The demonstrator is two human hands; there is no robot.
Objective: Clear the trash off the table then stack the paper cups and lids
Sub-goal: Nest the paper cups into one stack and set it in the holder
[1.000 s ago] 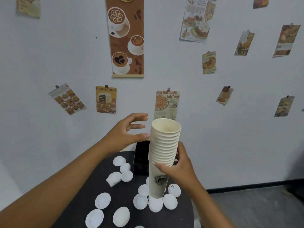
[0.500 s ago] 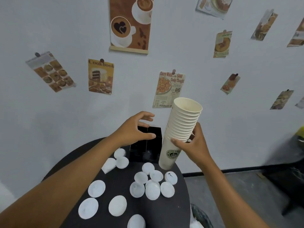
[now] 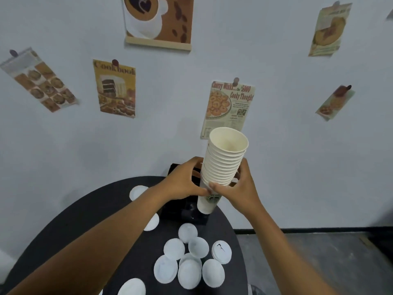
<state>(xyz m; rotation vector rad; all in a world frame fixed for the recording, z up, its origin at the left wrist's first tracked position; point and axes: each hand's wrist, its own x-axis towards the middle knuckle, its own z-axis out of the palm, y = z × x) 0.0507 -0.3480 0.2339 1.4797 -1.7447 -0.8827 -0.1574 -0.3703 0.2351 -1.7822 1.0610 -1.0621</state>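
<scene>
Fingers point(image 3: 214, 186) of both hands are curled round one stack of paper cups point(image 3: 223, 165), left hand point(image 3: 184, 184) and right hand point(image 3: 238, 188) on opposite sides. Stack base sits over a black organizer point(image 3: 185, 209). Ten white lids point(image 3: 189, 271) are counted on the black table point(image 3: 85, 226).

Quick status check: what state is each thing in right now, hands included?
Cup stack: nested, upright, open end up, held over the black organizer.
Left hand: grips the stack's lower part.
Right hand: grips the stack opposite.
Lids: loose on the table, unstacked.
Black organizer: on the table.
</scene>
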